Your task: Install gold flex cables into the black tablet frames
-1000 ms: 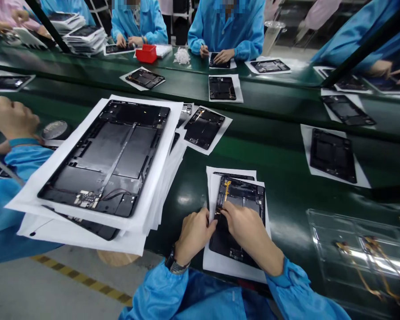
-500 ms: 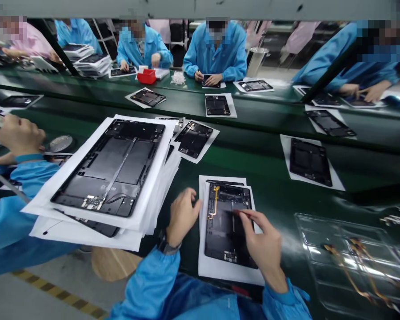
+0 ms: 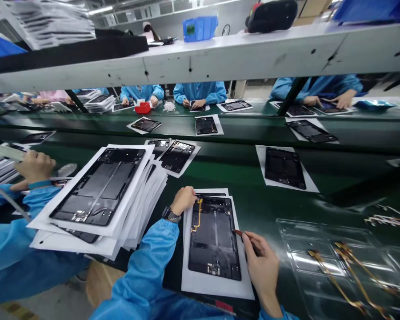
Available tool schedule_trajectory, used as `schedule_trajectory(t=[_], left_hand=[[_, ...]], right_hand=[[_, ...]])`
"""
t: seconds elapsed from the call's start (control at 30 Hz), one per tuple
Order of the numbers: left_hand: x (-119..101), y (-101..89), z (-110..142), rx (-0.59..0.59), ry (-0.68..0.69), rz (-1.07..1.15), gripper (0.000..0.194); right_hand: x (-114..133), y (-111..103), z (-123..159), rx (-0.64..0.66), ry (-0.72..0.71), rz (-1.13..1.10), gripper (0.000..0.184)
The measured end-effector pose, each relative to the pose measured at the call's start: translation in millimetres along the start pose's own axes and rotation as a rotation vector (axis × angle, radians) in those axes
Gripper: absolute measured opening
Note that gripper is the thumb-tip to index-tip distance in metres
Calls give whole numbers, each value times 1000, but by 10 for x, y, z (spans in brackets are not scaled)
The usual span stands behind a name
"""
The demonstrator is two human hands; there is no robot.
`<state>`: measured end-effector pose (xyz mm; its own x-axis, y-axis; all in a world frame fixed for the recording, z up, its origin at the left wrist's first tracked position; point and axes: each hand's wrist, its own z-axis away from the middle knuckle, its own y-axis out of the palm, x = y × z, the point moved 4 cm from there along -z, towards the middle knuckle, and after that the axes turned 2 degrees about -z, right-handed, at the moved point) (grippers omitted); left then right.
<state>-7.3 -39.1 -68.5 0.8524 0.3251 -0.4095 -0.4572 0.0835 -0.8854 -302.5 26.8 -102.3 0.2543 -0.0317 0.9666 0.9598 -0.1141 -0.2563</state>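
Note:
A black tablet back housing (image 3: 203, 249) lies on white paper (image 3: 216, 289) before me, with an orange flex cable (image 3: 199, 213) along its upper left side. My left hand (image 3: 184, 201) is at the housing's upper left corner, its fingers curled closed over the edge there; the fingertips are partly hidden. Between the fingers of my right hand (image 3: 262, 262) is a thin reddish-brown stick-like tool (image 3: 239, 232). Its tip is at the housing's right edge, and the hand is closed around it.
Left of me rises a tall stack of paper sheets and housings (image 3: 100, 191). A clear plastic tray (image 3: 296, 262) with several flex cables (image 3: 356, 275) is on the right. More housings (image 3: 285, 168) lie along the green bench. A co-worker's hand (image 3: 36, 166) is at far left; a shelf (image 3: 220, 62) crosses above.
My left hand has moved from beside the paper to the housing's upper left corner. My right hand's tool has gone from the housing's middle to its right edge. The view has tilted up.

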Motion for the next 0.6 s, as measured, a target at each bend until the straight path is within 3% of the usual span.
schedule_trajectory(t=[0.2,0.4,0.5,0.6], left_hand=[[-3,-35,-106,76,-34,74,10],[-187,-259,-210,205,88,215,22],[-423,-458,-582,211,145,232,22],[-678,-724,-1267,138,141,188,19]], right_hand=[[-134,-42,-20,46,64,-59,41],[-130,-125,-22,-6,138,-121,47],[-124,-178,-20,-136,182,-149,52],[-144,-184,5,-259,189,-150,52]])
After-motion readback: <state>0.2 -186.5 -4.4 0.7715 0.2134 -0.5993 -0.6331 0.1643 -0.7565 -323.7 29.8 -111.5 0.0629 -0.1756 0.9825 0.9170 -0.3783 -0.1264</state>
